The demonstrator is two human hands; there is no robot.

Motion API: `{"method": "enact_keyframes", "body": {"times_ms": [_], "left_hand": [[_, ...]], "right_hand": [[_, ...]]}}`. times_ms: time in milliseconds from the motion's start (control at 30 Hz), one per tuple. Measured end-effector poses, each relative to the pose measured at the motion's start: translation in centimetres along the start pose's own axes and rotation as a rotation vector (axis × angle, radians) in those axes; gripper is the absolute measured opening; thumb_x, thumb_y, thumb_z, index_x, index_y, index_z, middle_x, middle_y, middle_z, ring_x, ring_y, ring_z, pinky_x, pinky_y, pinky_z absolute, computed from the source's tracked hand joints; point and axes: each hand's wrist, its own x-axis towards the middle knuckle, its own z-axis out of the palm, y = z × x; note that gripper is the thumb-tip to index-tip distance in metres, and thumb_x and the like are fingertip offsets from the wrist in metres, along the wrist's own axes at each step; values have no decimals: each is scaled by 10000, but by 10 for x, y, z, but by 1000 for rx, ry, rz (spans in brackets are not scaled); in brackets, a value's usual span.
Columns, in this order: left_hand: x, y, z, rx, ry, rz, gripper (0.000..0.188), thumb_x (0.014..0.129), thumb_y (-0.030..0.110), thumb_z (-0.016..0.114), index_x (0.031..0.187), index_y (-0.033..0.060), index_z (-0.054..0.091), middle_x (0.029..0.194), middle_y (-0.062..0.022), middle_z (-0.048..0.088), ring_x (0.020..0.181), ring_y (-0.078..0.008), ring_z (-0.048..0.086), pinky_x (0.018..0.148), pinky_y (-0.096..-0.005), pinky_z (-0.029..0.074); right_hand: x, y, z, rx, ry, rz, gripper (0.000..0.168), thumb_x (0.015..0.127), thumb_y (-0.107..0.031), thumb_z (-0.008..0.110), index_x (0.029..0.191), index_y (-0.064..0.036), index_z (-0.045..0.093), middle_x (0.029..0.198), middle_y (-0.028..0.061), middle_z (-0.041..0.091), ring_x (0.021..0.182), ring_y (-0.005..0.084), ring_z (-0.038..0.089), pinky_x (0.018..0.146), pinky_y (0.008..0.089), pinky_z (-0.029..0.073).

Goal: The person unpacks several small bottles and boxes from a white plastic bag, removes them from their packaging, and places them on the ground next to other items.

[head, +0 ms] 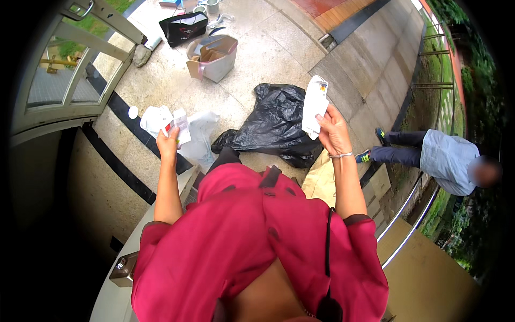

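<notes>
My left hand [168, 141] grips a small white box with printing [182, 124], with white crumpled packaging [155, 119] just beyond it. A flattened white carton [315, 105] with a small coloured print is held upright between the thumb and fingers of my right hand [334, 129]. On the paving between my hands lies a black plastic bag [273, 120]. Close to my left hand is a translucent plastic bag [202, 135] on the ground. Brown paper [320, 179], perhaps a bag, lies below my right hand.
An open carton with cardboard pieces [219, 60] stands ahead, near a black shopping bag [184, 29] and grey cups [212, 6]. A glazed door [72, 72] is at left, beside a stone [142, 55]. At right, a person [446, 157] stands near metal railings [410, 225].
</notes>
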Motion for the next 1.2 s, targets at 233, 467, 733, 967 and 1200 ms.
{"method": "enact_keyframes", "body": {"times_ms": [233, 467, 733, 967, 1200], "left_hand": [[17, -3, -7, 55, -97, -4, 267, 818, 61, 698, 1051, -46, 625, 950, -96, 685, 837, -133, 616, 743, -300, 495], [31, 12, 18, 201, -155, -29, 299, 813, 92, 700, 1082, -16, 632, 938, -106, 686, 810, -150, 629, 733, -310, 498], [59, -48, 54, 442, -220, 139, 274, 761, 130, 733, 987, -11, 666, 931, -212, 670, 848, -349, 655, 778, -399, 497], [36, -51, 93, 415, -289, 90, 333, 748, 95, 737, 1048, -16, 646, 929, -180, 657, 880, -319, 641, 821, -382, 492], [-43, 97, 169, -641, -586, -423, 334, 860, 8, 626, 1186, -5, 551, 1085, -86, 642, 975, -179, 628, 855, -319, 509]], "right_hand": [[36, 12, 33, -87, 61, -23, 467, 834, 70, 632, 1270, 29, 470, 1190, 122, 595, 1074, 195, 592, 911, 334, 504], [56, 23, 19, -26, 157, -25, 374, 846, 75, 617, 1195, 43, 487, 1127, 134, 617, 1006, 207, 624, 860, 340, 531], [51, 25, -4, -75, 198, -56, 375, 848, 74, 615, 1197, 42, 480, 1138, 141, 597, 1031, 203, 602, 889, 336, 514], [39, 16, 4, -248, 150, -37, 544, 829, 86, 609, 1330, 38, 403, 1182, 154, 583, 1056, 195, 592, 888, 325, 515], [29, 31, 31, -166, -22, 20, 692, 840, 72, 624, 1439, 8, 284, 1244, 164, 557, 1095, 202, 589, 894, 309, 516]]}}
